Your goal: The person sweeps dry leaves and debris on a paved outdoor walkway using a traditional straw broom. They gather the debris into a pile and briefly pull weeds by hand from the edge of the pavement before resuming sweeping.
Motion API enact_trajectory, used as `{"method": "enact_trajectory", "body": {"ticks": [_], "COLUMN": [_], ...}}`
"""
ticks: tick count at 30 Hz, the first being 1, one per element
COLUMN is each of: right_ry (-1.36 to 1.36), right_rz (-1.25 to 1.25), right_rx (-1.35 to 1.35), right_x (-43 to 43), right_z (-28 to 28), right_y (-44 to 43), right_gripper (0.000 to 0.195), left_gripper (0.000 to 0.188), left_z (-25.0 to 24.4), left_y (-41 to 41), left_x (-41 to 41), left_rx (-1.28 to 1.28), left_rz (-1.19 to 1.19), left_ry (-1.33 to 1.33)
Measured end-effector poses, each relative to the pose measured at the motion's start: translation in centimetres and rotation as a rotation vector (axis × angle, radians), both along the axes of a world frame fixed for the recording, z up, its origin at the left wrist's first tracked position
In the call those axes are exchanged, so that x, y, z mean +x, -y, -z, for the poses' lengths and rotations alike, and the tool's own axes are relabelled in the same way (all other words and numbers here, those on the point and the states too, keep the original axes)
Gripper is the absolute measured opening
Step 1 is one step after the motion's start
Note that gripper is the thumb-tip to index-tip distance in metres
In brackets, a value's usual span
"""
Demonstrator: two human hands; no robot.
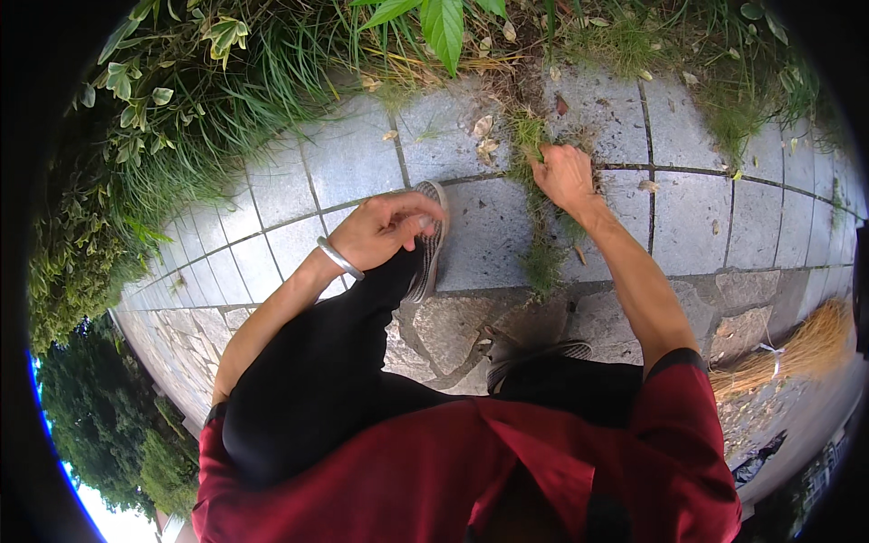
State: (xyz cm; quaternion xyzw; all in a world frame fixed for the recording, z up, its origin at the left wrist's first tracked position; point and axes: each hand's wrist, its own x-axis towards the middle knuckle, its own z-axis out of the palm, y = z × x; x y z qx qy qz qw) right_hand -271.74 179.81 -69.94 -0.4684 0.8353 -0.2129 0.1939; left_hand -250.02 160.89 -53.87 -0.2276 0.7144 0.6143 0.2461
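My right hand (pixel 565 175) is closed on a tuft of grass (pixel 528 139) that grows along a joint between grey paving slabs (pixel 481 220). More grass (pixel 543 268) runs down the same joint, below the hand. My left hand (pixel 390 227) hangs above my shoe (pixel 429 261) with its fingers loosely curled and nothing in them. A silver bangle (pixel 339 258) circles the left wrist. Dry leaves (pixel 483 127) lie on the slab to the left of the tuft.
Long grass and variegated shrubs (pixel 136 102) border the paving at the far side. Nearer me the ground turns to irregular stone paving (pixel 448 326). A tied straw broom (pixel 781 353) lies at the right. A broad green leaf (pixel 442 30) overhangs the top.
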Motion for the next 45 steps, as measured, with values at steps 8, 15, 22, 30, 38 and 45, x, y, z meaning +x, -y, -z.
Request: {"method": "enact_trajectory", "body": {"ticks": [8,15,22,30,38,45], "right_ry": [-0.131,0.009,0.055,-0.048,0.379,0.436], "right_rz": [-0.057,-0.010,0.594,-0.110,0.213,0.191], "right_rx": [0.137,-0.133,-0.283,-0.116,-0.013,-0.216], "right_x": [-1.0,4.1,-3.1,0.8,1.6,4.0], "right_z": [0.4,-1.6,-4.4,1.6,0.3,-0.1], "right_y": [2.7,1.0,-2.5,-3.6,0.6,-1.4], "right_gripper": [0.034,0.025,0.056,0.063,0.021,0.036], "left_gripper": [0.022,0.021,0.021,0.021,0.022,0.023], "left_z": [0.3,1.1,0.5,-0.2,0.4,0.1], "left_y": [0.1,-0.6,-1.1,-1.6,-1.5,-2.0], "left_x": [0.1,0.4,-1.0,-1.9,-0.6,-1.5], "left_rx": [0.006,0.058,0.081,0.080,0.142,0.048], "left_rz": [0.007,0.031,0.065,0.045,0.017,0.066], "left_ry": [-0.047,0.070,0.019,0.045,0.007,0.154]}}
